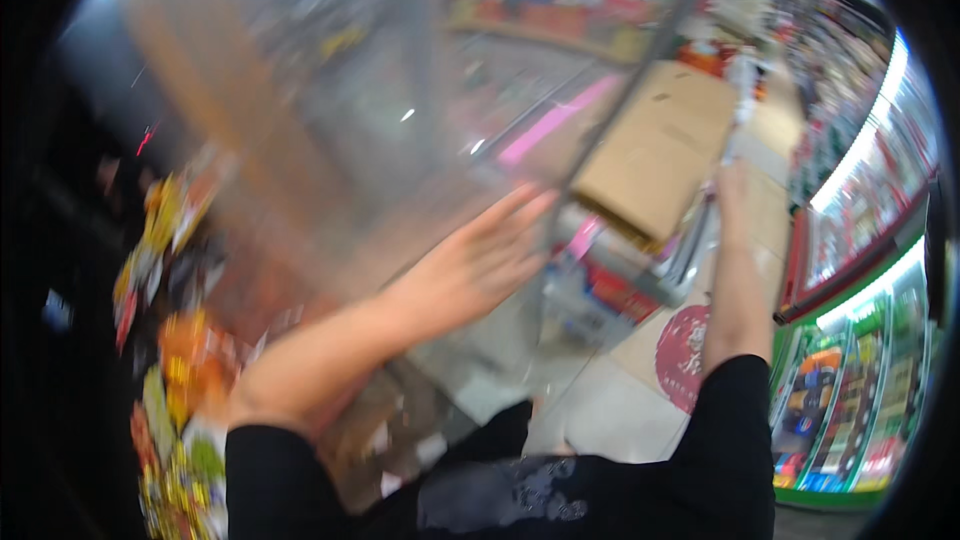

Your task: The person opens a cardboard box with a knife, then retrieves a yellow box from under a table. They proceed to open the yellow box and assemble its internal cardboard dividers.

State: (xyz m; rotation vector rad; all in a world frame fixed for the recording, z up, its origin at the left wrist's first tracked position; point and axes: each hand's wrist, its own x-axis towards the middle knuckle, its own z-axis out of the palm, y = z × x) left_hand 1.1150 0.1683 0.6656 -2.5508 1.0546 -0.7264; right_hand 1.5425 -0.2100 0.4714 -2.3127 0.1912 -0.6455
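Observation:
My left hand (490, 255) reaches across with its fingers stretched out, at the dark edge of a hazy see-through panel (340, 110). I cannot tell whether the panel is a door or a plastic curtain. Beyond that hand lies a closed brown cardboard box (660, 145) on top of a container with white, red and blue sides (600, 295). My right hand (733, 185) is at the right side of the box, and blur hides its fingers. Whether it touches the box or the container's rim does not show.
Bright packaged goods (190, 360) are piled at the left. At the right stand a lit red-framed display case (870, 170) and a green shelf unit (850, 400) with packs. A round dark red floor sticker (683, 358) lies on the pale tiles. Blurred shelves line the back.

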